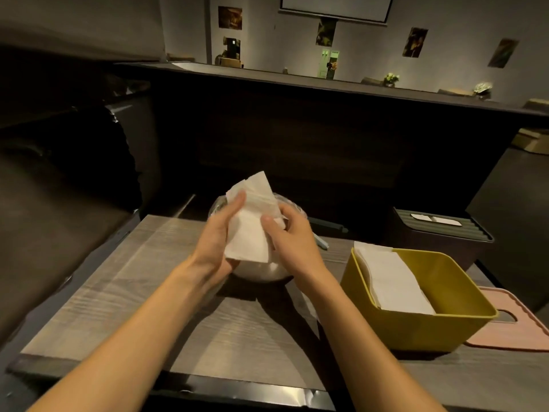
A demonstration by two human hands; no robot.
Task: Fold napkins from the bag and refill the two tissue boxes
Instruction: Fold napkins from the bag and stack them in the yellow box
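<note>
- Napkins: a small stack held above the bag, just left of the yellow box.
- Left hand cradles the stack, fingers curled round its edge; right hand pinches the other side.
- Risk: loose sheets could fan and slip, spoiling the fold.
- No readable writing anywhere.

Both forearms are bare to the frame's edge, no sleeves showing; left hand and right hand wear no gloves, rings or watch
</note>
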